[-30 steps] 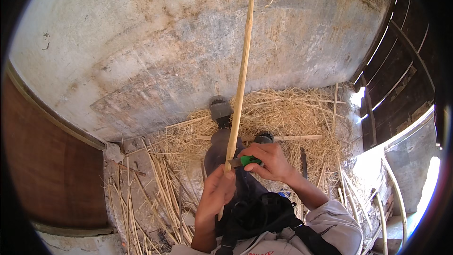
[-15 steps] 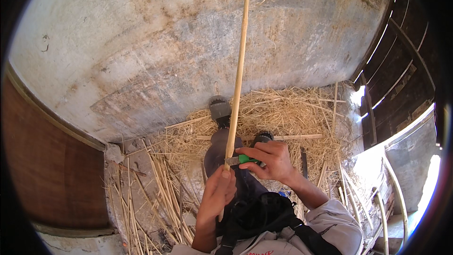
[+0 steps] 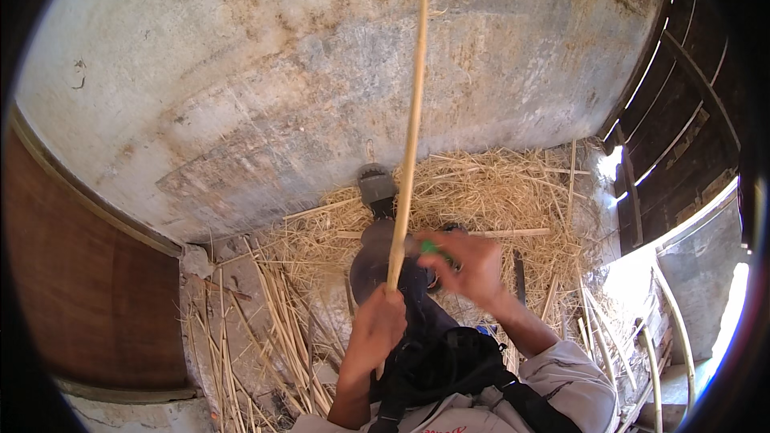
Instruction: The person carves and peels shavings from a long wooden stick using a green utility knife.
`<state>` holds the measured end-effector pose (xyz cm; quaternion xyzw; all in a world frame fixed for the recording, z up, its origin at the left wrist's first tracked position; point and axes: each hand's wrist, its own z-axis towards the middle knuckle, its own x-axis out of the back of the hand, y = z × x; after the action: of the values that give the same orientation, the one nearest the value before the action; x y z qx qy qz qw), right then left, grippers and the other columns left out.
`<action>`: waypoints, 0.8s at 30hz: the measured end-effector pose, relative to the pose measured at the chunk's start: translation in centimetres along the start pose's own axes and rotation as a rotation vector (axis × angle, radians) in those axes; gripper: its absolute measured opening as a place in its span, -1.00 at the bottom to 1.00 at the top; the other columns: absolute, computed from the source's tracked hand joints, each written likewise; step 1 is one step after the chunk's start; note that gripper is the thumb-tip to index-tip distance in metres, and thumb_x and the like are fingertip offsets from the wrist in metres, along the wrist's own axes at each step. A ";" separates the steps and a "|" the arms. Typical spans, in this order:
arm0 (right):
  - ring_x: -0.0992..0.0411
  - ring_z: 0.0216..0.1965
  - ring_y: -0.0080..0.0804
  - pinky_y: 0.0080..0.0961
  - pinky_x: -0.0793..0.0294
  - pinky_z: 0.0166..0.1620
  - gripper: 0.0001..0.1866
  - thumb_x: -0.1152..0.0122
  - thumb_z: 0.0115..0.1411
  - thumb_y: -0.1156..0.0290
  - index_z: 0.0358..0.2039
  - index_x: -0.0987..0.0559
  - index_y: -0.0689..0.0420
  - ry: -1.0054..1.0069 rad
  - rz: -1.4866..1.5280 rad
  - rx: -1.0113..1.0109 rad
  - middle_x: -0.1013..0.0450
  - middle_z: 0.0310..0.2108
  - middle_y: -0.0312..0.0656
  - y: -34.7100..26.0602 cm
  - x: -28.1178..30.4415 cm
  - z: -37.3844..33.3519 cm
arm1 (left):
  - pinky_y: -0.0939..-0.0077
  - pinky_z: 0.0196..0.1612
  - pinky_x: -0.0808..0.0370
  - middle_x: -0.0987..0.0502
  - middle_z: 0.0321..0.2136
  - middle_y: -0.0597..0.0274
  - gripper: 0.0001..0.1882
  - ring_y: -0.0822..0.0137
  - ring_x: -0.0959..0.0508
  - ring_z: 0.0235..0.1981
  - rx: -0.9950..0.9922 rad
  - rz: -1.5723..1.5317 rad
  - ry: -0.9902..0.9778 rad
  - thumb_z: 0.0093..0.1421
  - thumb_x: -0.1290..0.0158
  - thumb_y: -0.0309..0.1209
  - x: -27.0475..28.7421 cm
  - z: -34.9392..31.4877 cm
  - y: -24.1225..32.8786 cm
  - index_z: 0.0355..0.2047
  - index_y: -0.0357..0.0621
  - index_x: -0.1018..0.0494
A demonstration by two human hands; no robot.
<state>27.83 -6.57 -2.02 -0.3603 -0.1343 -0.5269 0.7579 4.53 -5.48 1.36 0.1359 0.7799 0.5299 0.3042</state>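
Note:
My left hand (image 3: 377, 327) is closed round the lower part of a long, pale bamboo strip (image 3: 414, 112). The strip stands up steeply in front of me, and its far end shows against the wall. A short piece of it comes out below my fist. In my right hand (image 3: 476, 269) is a small knife with a green handle (image 3: 431, 248), smeared by motion. Its blade is blurred close to the strip's right side, a little above my left hand; whether it touches the strip I cannot tell.
Curly shavings (image 3: 473, 192) cover the floor before a stained wall (image 3: 337, 72). Several loose strips (image 3: 277, 313) lie at my left, near a brown panel (image 3: 88, 273). More poles (image 3: 651, 369) lean at the right. My shoe (image 3: 375, 184) is by the wall.
My right hand with the knife has moved up and slightly right from just above my left fist. The strip has slid lower, its far end now in view, and shifted slightly right.

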 end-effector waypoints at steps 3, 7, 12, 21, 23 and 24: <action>-0.39 -0.66 -0.46 -0.48 -0.28 -0.56 -0.70 -0.36 0.39 0.17 -0.04 -0.75 0.12 0.172 0.031 -0.395 -0.50 -0.63 -0.20 3.8 0.5 3.5 | 0.71 -0.56 -0.09 -0.25 -0.55 0.56 -0.75 0.70 -0.20 -0.60 0.054 -0.029 -0.112 0.60 0.03 -0.23 0.9 -2.7 -2.1 -0.22 -0.09 -0.37; -0.38 -0.55 -0.59 -0.48 -0.30 -0.48 -0.67 -0.21 0.48 0.16 -0.04 -0.74 0.15 0.172 0.257 -0.452 -0.55 -0.54 -0.24 6.8 1.9 3.2 | 0.67 -0.53 -0.11 -0.29 -0.55 0.54 -0.70 0.68 -0.20 -0.58 -0.036 0.148 -0.201 0.60 0.05 -0.22 1.5 -2.9 -2.3 -0.29 -0.11 -0.39; -0.48 -0.49 -0.46 -0.49 -0.42 -0.39 -0.61 -0.23 0.45 0.09 -0.07 -0.71 0.20 0.104 0.451 -0.223 -0.60 -0.42 -0.19 3.4 1.1 1.4 | 0.69 -0.59 -0.06 -0.22 -0.56 0.54 -0.69 0.69 -0.15 -0.63 0.012 -0.001 -0.061 0.62 0.09 -0.17 1.1 -1.6 -0.9 -0.26 -0.09 -0.33; -0.37 -0.65 -0.40 -0.43 -0.34 -0.53 -0.61 -0.57 0.09 0.04 -0.11 -0.78 -0.08 -0.152 0.308 0.175 -0.46 -0.55 -0.39 -1.1 2.0 0.7 | 0.71 -0.61 -0.01 -0.16 -0.54 0.54 -0.71 0.72 -0.09 -0.64 -0.059 0.002 -0.008 0.61 0.06 -0.15 0.4 -0.9 -0.1 -0.20 -0.08 -0.34; -0.33 -0.67 -0.42 -0.43 -0.31 -0.55 -0.60 -0.58 0.06 0.04 -0.11 -0.79 -0.11 -0.155 0.282 0.201 -0.41 -0.59 -0.41 -1.5 1.9 0.8 | 0.72 -0.61 -0.02 -0.17 -0.55 0.55 -0.72 0.73 -0.11 -0.64 -0.101 0.042 0.004 0.61 0.06 -0.17 0.4 -0.8 -0.6 -0.19 -0.09 -0.35; -0.31 -0.68 -0.42 -0.43 -0.30 -0.55 -0.59 -0.58 0.04 0.04 -0.11 -0.79 -0.12 -0.154 0.276 0.202 -0.40 -0.60 -0.42 -1.7 1.9 0.8 | 0.71 -0.58 -0.06 -0.21 -0.56 0.55 -0.73 0.72 -0.14 -0.62 -0.116 0.059 0.015 0.60 0.05 -0.21 0.3 -0.7 -0.6 -0.21 -0.11 -0.35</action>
<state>27.21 -7.66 0.33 -0.3366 -0.1936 -0.3726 0.8428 3.96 -6.13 0.91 0.1372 0.7459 0.5838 0.2898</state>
